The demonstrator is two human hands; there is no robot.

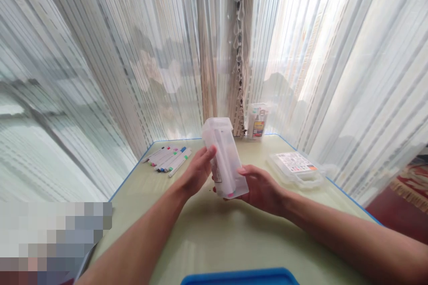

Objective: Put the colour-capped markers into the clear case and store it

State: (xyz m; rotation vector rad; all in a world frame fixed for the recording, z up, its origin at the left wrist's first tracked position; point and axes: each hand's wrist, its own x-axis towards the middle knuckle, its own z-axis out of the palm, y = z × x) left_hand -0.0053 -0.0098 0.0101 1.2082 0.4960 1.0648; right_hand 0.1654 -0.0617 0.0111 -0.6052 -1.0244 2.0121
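Both hands hold a translucent plastic box upright and tilted, above the table. My left hand grips its left side, and my right hand supports it from the right and below. Inside the box lies at least one white marker with a pink tip at the bottom end. To the left of my left hand, several felt-tip markers with coloured caps lie side by side on the table, apart from my hand.
A flat plastic case with a printed label lies on the pale green table at right. A small upright packet stands by the far edge. A blue-rimmed object sits at the near edge. Sheer striped curtains hang behind the table.
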